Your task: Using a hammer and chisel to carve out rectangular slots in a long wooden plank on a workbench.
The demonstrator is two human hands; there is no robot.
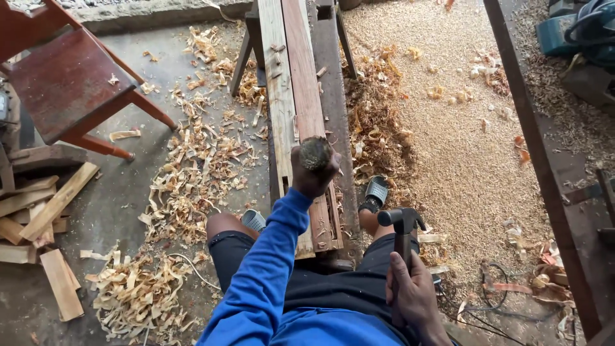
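While the left hand (314, 172) is closed tight round a chisel handle (315, 152), its frayed butt pointing up at the camera, the right hand (413, 298) is wrapped shut on the shaft of a dark hammer (402, 221), whose head sits low at about 5 o'clock from the chisel. The chisel stands over the near end of the planks (293, 96), which lie lengthwise on the narrow surface (333, 90) and run off toward 12 o'clock; its blade is hidden behind the fist, so where it bites cannot be told.

What could go wrong, as I judge it: the handle's butt is a small, mushroomed target just above the knuckles, so a blow slightly off line could land on the left hand. The person straddles the surface with knees close on either side, and a chisel that skids off the wood could run toward a leg. Open sandals (377, 191) leave the toes bare to a dropped tool. A thin cord (192, 266) trails through the shavings (192, 173) at 8 o'clock and could catch a foot.

Counted: one chisel, one hammer, two planks side by side, two sandals, one red chair (67, 83) at 10 o'clock, and a loose heap of offcuts (38, 211) at 9 o'clock, roughly eight.
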